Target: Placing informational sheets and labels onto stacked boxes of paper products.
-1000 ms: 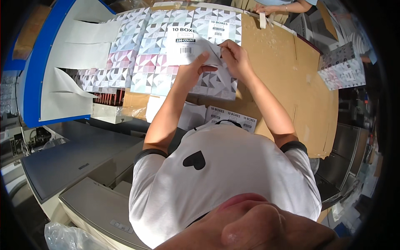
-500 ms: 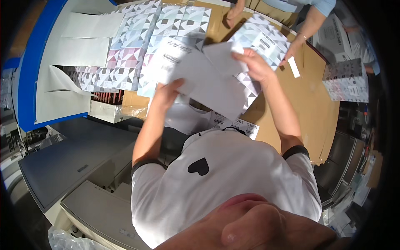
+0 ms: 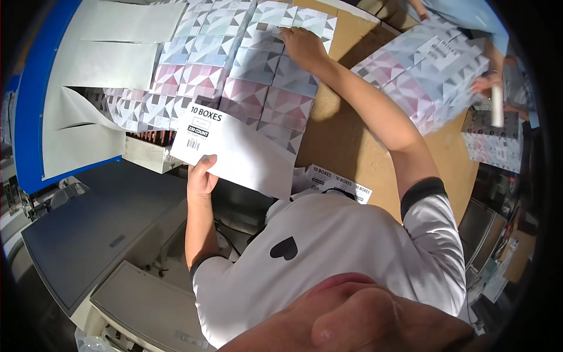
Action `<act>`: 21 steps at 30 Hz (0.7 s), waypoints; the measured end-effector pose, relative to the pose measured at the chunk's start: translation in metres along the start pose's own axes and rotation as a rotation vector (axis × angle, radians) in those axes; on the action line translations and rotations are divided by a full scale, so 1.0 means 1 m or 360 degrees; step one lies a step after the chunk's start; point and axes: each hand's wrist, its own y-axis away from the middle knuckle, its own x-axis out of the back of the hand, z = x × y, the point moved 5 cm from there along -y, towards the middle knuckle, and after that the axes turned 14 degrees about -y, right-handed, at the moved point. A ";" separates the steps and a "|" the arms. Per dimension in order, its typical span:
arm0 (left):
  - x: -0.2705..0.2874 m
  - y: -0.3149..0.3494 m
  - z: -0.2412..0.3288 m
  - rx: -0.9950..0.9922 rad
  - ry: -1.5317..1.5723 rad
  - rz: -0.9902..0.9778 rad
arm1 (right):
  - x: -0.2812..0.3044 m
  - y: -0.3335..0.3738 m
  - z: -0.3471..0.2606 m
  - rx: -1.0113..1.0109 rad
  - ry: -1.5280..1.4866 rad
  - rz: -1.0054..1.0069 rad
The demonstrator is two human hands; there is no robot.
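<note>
My left hand point(image 3: 202, 176) pinches the lower edge of a white printed label sheet point(image 3: 246, 157), thumb on top; whether it is one sheet or several I cannot tell. The sheet covers the near end of a block of patterned boxes point(image 3: 252, 91), in grey, white, blue and pink triangles. My right arm reaches across to the far part of that block. There my right hand point(image 3: 304, 48) rests on the box tops with its fingers stretched out. No sheet shows in it.
At the upper right, a co-worker's hand point(image 3: 485, 84) is by another bundle of patterned boxes point(image 3: 419, 70). A blue-framed machine with white curtain strips point(image 3: 117, 64) stands at left. Brown cardboard point(image 3: 346, 132) covers the table; more labels point(image 3: 340, 180) lie near my chest. Another patterned stack point(image 3: 492, 138) stands far right.
My right hand has let go of the white paper and moved to the far box tops. My left hand has drawn the label sheet left and nearer. The co-worker's bundle has shifted right.
</note>
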 end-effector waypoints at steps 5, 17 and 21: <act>0.006 -0.008 0.000 0.0025 0.0033 -0.0044 | -0.010 -0.001 -0.007 0.0032 0.0193 0.0040; 0.018 -0.012 0.007 -0.0038 0.0099 -0.0062 | -0.022 0.004 -0.009 0.0063 0.0223 0.0078; 0.024 -0.014 0.010 -0.0059 0.0088 -0.0063 | -0.007 -0.001 0.000 -0.0107 -0.0122 -0.0008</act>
